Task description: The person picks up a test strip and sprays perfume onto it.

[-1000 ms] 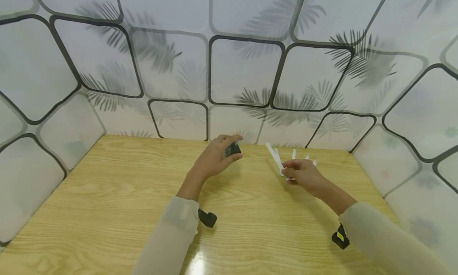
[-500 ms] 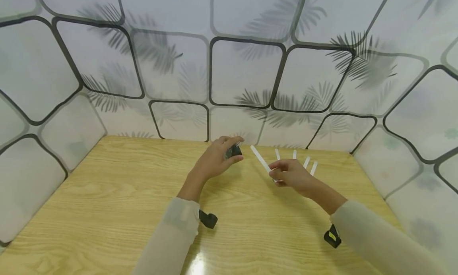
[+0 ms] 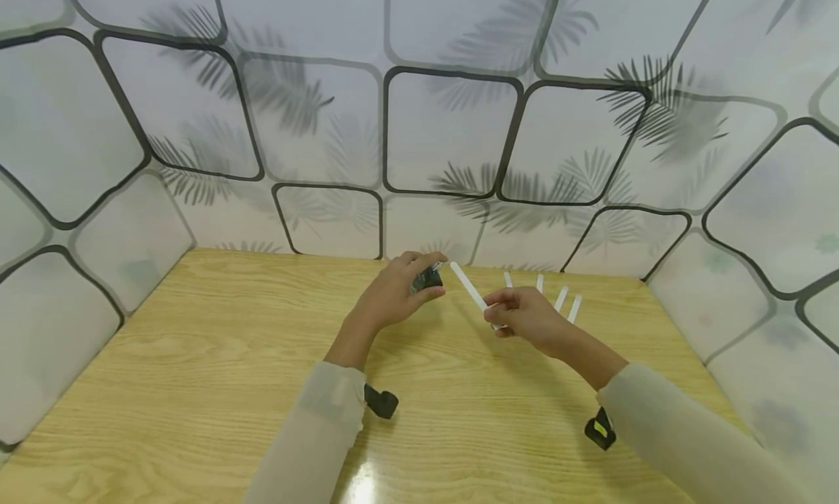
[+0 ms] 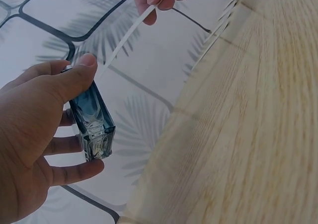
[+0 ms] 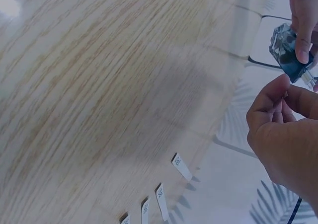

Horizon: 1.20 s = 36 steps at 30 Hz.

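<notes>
My left hand (image 3: 393, 289) grips a faceted blue glass perfume bottle (image 3: 429, 277) above the back of the table. In the left wrist view the bottle (image 4: 93, 117) is tilted, thumb near its top and a finger under its base. My right hand (image 3: 532, 320) pinches the lower end of a white paper test strip (image 3: 468, 284) between thumb and fingers. The strip slants up and left, its far end close to the bottle's top; whether they touch I cannot tell. In the right wrist view the fingers hide most of the strip, while the bottle's clear nozzle (image 5: 309, 79) shows.
Several more white strips (image 3: 561, 298) lie apart from one another on the wooden table (image 3: 216, 358), behind and right of my right hand. In the right wrist view these strips (image 5: 181, 166) bear small dark marks. A patterned wall covering (image 3: 452, 132) rises at the table's back edge.
My right hand has moved left with one strip, bringing its tip near the bottle. More of the strips on the table show behind it. My left hand has stayed about still.
</notes>
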Tool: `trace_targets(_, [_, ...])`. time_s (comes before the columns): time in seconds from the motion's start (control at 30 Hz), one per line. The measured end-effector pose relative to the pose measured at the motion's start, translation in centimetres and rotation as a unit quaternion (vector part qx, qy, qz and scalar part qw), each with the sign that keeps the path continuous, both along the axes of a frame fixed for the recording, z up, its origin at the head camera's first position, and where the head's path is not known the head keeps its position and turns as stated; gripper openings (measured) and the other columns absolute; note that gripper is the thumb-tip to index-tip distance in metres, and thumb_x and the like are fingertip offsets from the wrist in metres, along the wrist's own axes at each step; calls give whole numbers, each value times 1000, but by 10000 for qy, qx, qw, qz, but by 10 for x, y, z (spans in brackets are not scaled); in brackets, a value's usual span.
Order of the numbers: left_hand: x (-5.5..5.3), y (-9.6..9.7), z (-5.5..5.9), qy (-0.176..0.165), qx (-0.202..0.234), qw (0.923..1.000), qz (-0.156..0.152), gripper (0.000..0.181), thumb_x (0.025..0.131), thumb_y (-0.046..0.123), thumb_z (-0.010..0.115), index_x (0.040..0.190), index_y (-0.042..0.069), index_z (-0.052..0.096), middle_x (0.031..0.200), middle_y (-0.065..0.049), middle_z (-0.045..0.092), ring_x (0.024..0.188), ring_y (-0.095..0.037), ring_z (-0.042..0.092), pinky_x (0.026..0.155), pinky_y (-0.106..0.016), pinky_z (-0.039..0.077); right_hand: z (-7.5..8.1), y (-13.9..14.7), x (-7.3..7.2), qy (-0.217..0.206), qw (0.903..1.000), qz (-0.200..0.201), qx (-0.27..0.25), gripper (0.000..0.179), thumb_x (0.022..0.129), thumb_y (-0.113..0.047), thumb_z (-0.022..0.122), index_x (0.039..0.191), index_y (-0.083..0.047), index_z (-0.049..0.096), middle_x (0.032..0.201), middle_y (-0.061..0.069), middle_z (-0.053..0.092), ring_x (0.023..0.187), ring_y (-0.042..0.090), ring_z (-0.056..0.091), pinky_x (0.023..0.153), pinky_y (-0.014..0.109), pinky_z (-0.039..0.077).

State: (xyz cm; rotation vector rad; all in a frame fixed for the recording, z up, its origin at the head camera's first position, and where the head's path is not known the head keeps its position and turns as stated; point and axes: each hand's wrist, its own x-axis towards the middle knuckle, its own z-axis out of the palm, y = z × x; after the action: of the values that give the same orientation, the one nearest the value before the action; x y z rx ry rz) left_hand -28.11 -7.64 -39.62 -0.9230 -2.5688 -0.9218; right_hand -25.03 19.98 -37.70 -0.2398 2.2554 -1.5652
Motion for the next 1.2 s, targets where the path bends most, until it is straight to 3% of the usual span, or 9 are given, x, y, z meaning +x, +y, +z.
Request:
trace_targets(0.6, [-2,0,-2,-114,137,9998,-111,57,99,40,69,150,22,51,141,-18,55,128,-37,55,101,-57,50,5,-3,-1,222,9997,107,52,30,103,-2,61,129,12,59,115,23,66,96,28,66,81,30,59])
trace_targets(1.2, [-2,0,-2,-211,106,9997,1,54,101,39,67,149,22,51,141,-20,54,128,-39,54,101,-59,49,6,-4,-1,193,9997,148,14,31,102,0,61,130,13,58,111,19,67,95,28,66,80,30,59])
